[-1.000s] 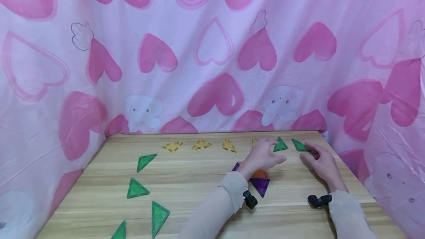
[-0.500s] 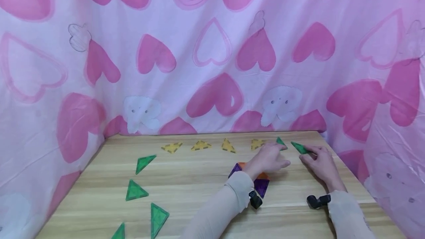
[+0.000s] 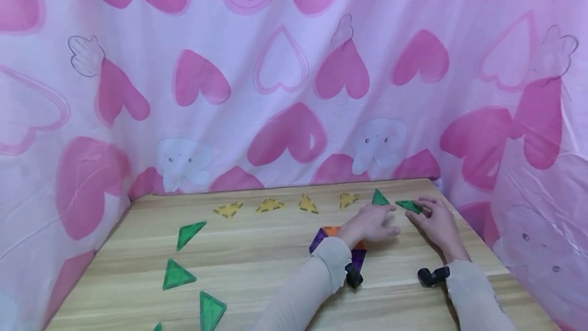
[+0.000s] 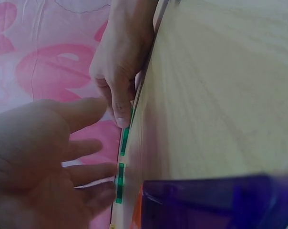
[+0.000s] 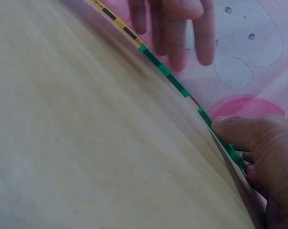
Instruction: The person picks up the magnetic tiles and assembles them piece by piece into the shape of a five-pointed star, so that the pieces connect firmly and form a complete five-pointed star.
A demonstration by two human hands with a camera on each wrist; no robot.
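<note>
My right hand (image 3: 436,225) pinches a green triangle tile (image 3: 408,206) at the far right of the table, with the thumb on it in the right wrist view. My left hand (image 3: 371,222) hovers with spread, relaxed fingers (image 4: 89,171) just in front of another green triangle (image 3: 380,197). Nothing shows in its grasp. Under the left wrist lie orange tiles (image 3: 331,230) and purple triangle tiles (image 3: 318,240), partly hidden by the forearm. In the left wrist view a purple tile (image 4: 206,202) looms close to the camera.
Several yellow triangle tiles (image 3: 270,205) line the back of the wooden table (image 3: 257,259). More green triangles (image 3: 178,275) lie scattered down the left side. A pink heart-patterned curtain (image 3: 285,132) surrounds the back and sides.
My left hand has drawn right and slightly nearer, uncovering the fourth-place yellow triangle. The green triangle in my right hand has turned a little. The head view has shifted right.
</note>
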